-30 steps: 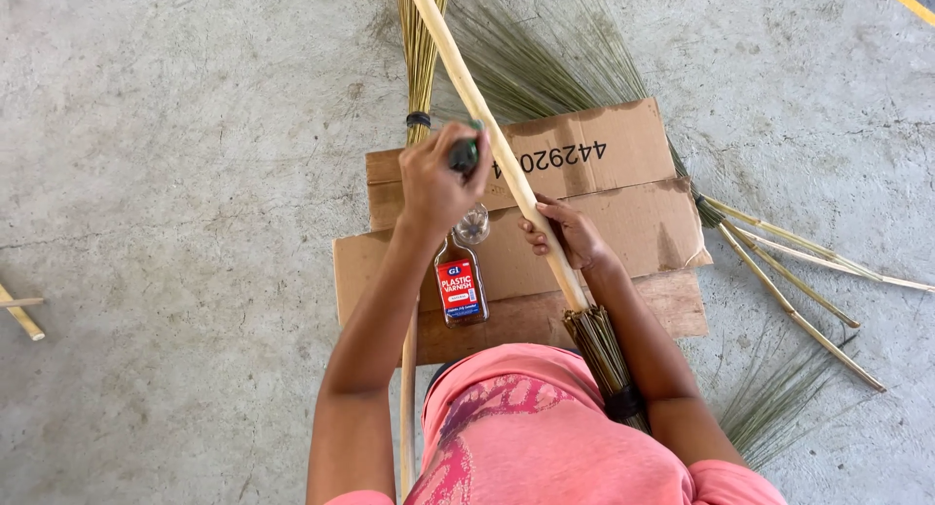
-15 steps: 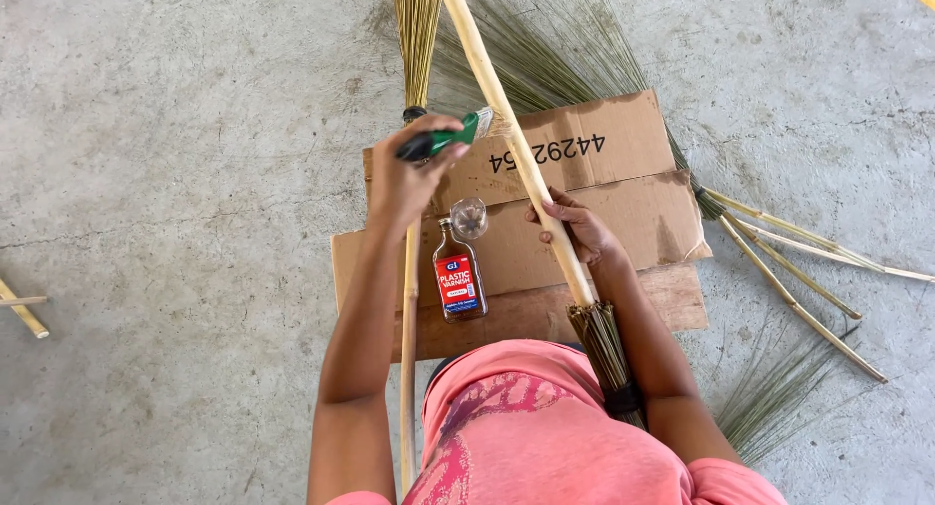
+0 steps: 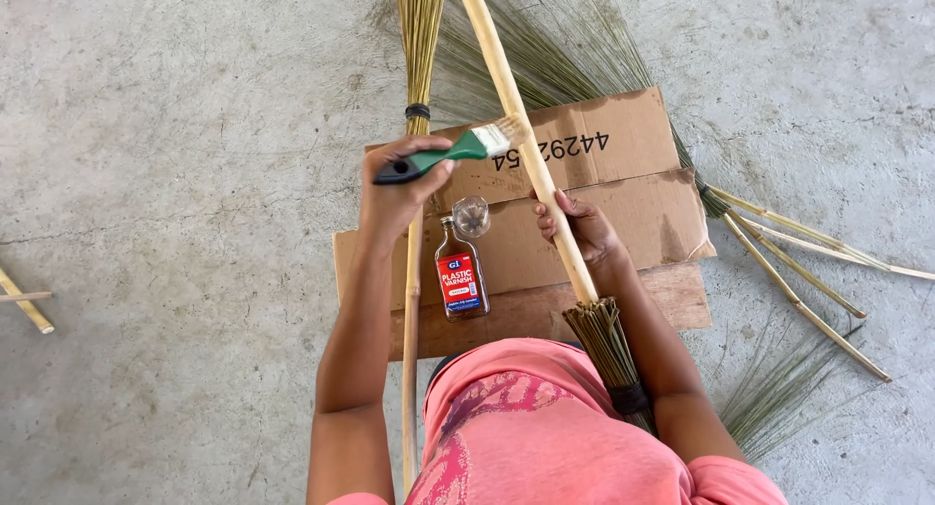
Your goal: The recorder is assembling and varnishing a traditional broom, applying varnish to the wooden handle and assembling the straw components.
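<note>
Your view looked straight down on a bare concrete floor, grey, mottled and faintly scuffed, with fine hairline cracks running left of the flattened cardboard sheets. Those brown sheets lay overlapped in the middle of the ground, and a wooden board showed under their near edge. Loose green-grey grass stalks fanned out beyond the far edge of the cardboard. Right of it, several pale sticks lay splayed on the concrete, more stalks beside them. Far to the left of the cardboard, two short sticks crossed at the frame's edge. Light was even daylight, shadows soft. No walls, furniture or windows showed.
</note>
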